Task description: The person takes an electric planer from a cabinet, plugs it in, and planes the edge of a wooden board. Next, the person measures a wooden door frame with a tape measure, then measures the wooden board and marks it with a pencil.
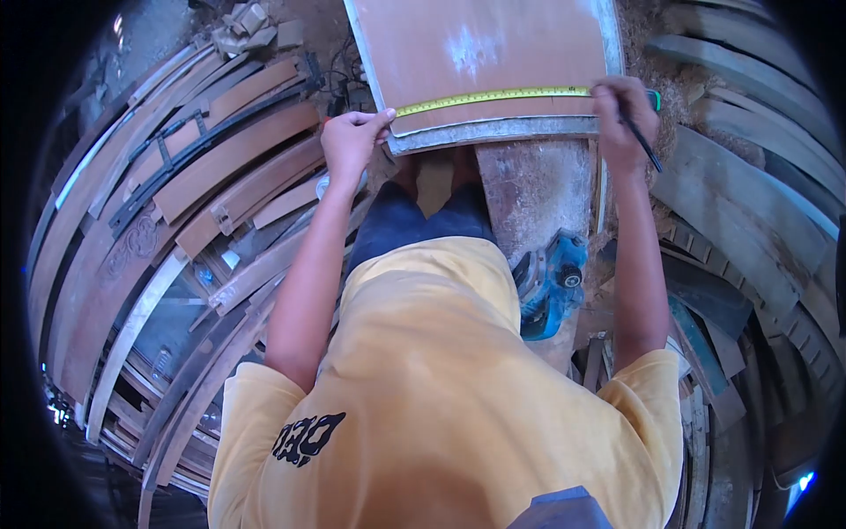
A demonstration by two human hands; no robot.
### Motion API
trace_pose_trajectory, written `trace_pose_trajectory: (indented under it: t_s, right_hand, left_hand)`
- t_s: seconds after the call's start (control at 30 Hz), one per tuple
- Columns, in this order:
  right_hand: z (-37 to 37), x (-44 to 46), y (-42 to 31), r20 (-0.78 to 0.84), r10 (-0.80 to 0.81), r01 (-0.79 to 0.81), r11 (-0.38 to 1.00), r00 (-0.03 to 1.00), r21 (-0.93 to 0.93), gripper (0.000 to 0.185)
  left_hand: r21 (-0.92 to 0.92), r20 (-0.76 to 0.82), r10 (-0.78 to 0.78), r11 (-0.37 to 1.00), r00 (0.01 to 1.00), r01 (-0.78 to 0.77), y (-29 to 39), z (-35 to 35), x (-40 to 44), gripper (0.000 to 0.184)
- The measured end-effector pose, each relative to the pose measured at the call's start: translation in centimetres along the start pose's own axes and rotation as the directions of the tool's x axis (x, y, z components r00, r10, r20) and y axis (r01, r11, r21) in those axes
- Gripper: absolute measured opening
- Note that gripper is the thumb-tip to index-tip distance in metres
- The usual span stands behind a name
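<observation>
A yellow tape measure [493, 95] stretches across a wide reddish-brown wooden panel [529, 53] with pale, whitish edges. My left hand [352, 141] pinches the end of the tape at the panel's left edge. At the opposite edge, my right hand [622, 123] is closed, with a slim black pencil [643, 145] sticking out from it, pointing down and to the right. The tape's green-and-black case [654, 100] shows just beyond the right fingers, which partly hide it. Whether those fingers also grip the case I cannot tell.
A blue power tool [553, 284] sits on a dusty board [538, 185] beside my right hip. Long wooden planks [247, 167] are piled on the left. More boards and timber [731, 194] lie on the right.
</observation>
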State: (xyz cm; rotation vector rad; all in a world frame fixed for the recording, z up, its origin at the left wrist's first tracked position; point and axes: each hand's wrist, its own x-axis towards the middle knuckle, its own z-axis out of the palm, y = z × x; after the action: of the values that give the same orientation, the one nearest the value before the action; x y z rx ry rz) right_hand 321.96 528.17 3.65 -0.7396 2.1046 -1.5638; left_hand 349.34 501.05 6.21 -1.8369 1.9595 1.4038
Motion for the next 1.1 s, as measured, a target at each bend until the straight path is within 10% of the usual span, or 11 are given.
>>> trace_pose_trajectory:
  t_s: [0.17,0.4,0.67,1.0,1.1]
  right_hand:
    - [-5.3,1.0,-3.1,-0.319,-0.184,-0.033,0.821,0.93,-0.57,0.04]
    - [-4.2,-0.5,2.0,-0.413,0.119,-0.258,0.919,0.903,-0.299,0.064]
    - [1.6,-3.7,-8.1,-0.507,-0.133,-0.06,0.936,0.852,-0.347,0.061]
    - [23.8,-10.8,-19.1,-0.396,0.097,-0.184,0.965,0.913,-0.188,0.058]
    - [25.9,-12.0,-20.3,-0.325,-0.098,0.041,0.983,0.941,-0.179,0.045]
  left_hand:
    - [0.004,0.026,0.051,0.999,0.998,-0.051,-0.8,-0.2,0.9,0.035]
    - [0.247,0.048,0.141,0.958,0.989,-0.148,-0.4,-1.2,1.7,0.038]
    - [0.06,0.252,0.213,0.97,0.944,-0.234,-2.1,-3.4,4.3,0.035]
    - [-0.429,0.873,0.296,0.843,0.388,0.324,-0.1,-10.3,0.9,0.028]
    - [-0.412,0.89,0.25,0.802,0.382,0.434,0.0,-11.4,1.3,0.038]
